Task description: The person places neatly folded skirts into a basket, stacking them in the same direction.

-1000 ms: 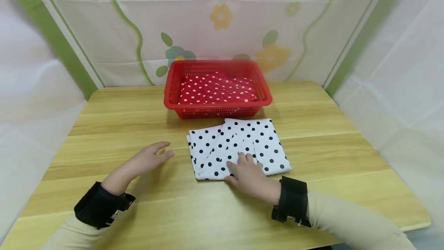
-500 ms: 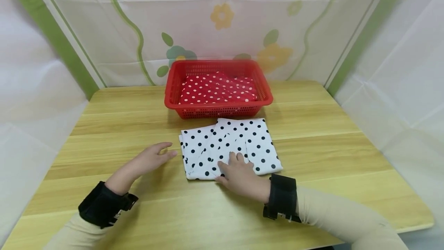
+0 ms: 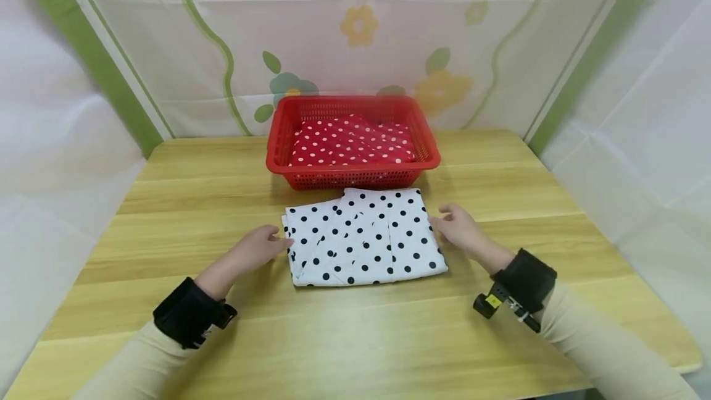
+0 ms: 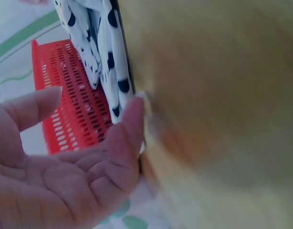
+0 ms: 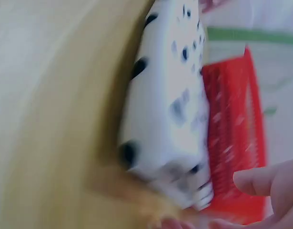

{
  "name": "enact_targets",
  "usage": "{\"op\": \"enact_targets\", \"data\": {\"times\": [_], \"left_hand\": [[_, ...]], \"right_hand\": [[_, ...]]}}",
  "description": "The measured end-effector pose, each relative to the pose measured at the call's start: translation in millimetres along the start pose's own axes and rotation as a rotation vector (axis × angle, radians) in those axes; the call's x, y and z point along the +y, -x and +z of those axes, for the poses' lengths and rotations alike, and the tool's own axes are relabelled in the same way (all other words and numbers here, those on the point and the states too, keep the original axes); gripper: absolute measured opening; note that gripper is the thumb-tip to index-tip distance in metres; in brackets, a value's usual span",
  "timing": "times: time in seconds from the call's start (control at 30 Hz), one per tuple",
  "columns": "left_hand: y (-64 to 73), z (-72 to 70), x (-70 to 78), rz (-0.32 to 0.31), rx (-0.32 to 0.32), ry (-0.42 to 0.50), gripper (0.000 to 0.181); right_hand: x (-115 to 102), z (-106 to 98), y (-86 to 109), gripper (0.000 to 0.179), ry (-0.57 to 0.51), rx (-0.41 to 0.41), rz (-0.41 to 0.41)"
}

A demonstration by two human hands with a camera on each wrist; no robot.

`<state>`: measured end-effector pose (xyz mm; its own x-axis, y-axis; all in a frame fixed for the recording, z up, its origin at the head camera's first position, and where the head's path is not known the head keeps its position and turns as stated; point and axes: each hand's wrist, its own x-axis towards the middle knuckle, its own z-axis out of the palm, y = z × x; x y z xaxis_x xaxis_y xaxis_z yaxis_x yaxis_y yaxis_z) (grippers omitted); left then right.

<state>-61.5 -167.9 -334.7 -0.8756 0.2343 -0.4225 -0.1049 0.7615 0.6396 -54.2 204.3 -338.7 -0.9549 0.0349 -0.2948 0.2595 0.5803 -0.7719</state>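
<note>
A folded white cloth with black polka dots point(image 3: 361, 233) lies flat on the wooden table, in front of the red basket. At its left edge is my left hand point(image 3: 252, 253), fingers loosely bent and thumb reaching over the border. The left wrist view shows this thumb point(image 4: 39, 107) held apart from the fingers, whose tips are low beside the stacked layers. My right hand point(image 3: 463, 233) is at the cloth's right edge, its fingertips close to the side. In the blurred right wrist view, the thumb point(image 5: 253, 181) stands away from the cloth's folded end point(image 5: 160, 143).
Behind the cloth stands a red perforated plastic basket point(image 3: 355, 178), holding a red cloth with white dots point(image 3: 350, 144). A white curtain with printed flowers point(image 3: 358, 26) hangs right behind the table point(image 3: 355, 338), and white fabric walls flank both sides.
The white dotted cloth has slid left under my right hand. That hand has since left its top and moved to the right edge. My left hand has come right to the left edge.
</note>
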Motion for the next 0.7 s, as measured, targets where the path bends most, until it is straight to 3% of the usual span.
{"op": "enact_targets", "data": {"times": [0.1,0.33,0.5,0.7], "left_hand": [[-10.5,5.0,4.8,-0.048,0.002,0.068,0.064],[-29.6,21.8,7.5,-0.058,0.03,0.173,0.036],[-27.9,18.6,6.4,-0.024,0.051,0.203,0.036],[-9.4,-4.8,17.2,0.038,0.028,0.225,0.052]], "right_hand": [[13,-9,-9.8,0.061,-0.152,-0.128,0.149],[18,-4,-19.8,0.049,-0.298,-0.208,0.225],[14,-2,-18.1,0.049,-0.334,-0.202,0.206],[-3,-14,-2.9,0.048,-0.319,-0.188,0.108]]}}
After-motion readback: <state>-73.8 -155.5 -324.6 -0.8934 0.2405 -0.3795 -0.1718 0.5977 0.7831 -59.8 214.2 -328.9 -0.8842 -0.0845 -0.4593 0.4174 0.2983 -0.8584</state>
